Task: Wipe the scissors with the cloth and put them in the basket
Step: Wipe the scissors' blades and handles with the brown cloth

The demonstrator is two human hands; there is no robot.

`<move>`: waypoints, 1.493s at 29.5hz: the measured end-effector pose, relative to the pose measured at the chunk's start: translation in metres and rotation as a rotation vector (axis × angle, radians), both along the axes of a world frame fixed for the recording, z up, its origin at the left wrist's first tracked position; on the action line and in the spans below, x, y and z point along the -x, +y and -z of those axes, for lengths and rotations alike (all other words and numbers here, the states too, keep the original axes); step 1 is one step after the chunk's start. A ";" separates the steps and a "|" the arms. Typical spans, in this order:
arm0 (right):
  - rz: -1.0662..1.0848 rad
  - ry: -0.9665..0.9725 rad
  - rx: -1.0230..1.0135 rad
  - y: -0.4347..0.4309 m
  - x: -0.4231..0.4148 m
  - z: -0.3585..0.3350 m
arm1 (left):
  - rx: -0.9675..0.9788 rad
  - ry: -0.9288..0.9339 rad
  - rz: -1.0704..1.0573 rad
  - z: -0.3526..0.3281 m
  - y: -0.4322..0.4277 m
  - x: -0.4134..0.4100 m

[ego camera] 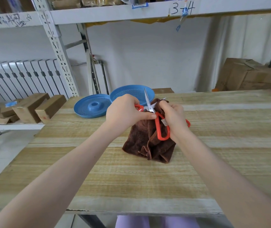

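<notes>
Scissors [150, 107] with orange handles are held open just in front of the basket [131, 94], on the person's side of it, above the bench [213, 162]. The left hand [123, 111] grips one handle loop, fingers curled round it and thumb laid toward the pivot. The right hand [174, 116] pinches a bunch of the brown cloth [148, 145] around one blade; the rest of the cloth hangs down onto the bench, further from the basket. The other blade stands bare and points up, its tip crossing in front of the basket's rim. A blue perforated dish [92, 106] lies just beside the basket on its left. The task looks to be in its first part: one blade is under the cloth, while the bare one seems left to wipe. Nothing shows inside the basket, so putting the scissors in is not yet done
</notes>
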State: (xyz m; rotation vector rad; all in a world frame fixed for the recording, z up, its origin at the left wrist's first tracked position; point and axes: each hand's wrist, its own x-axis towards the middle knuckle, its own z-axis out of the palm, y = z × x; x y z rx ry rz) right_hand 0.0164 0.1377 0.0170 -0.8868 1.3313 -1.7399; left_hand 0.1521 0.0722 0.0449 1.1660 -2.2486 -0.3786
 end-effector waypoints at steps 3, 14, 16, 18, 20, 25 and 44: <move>-0.003 0.004 0.002 0.000 0.003 0.003 | -0.040 0.023 0.013 -0.001 -0.002 -0.001; 0.026 0.017 -0.009 -0.006 0.007 0.003 | -0.016 -0.028 -0.014 -0.004 0.000 0.001; -0.007 -0.004 0.003 -0.003 0.010 0.010 | -0.079 0.008 0.011 -0.004 -0.001 -0.001; -0.061 -0.062 -0.011 0.001 0.012 0.014 | -0.092 0.014 0.021 -0.003 -0.001 -0.001; -0.117 -0.141 -0.040 0.001 0.013 0.014 | -0.073 0.002 0.008 -0.002 0.001 -0.002; -0.225 -0.272 -0.113 -0.002 0.010 0.002 | 0.033 -0.074 -0.042 -0.007 0.003 0.000; -0.026 -0.193 -0.205 -0.005 -0.001 0.006 | 0.051 -0.165 -0.071 -0.002 0.002 -0.005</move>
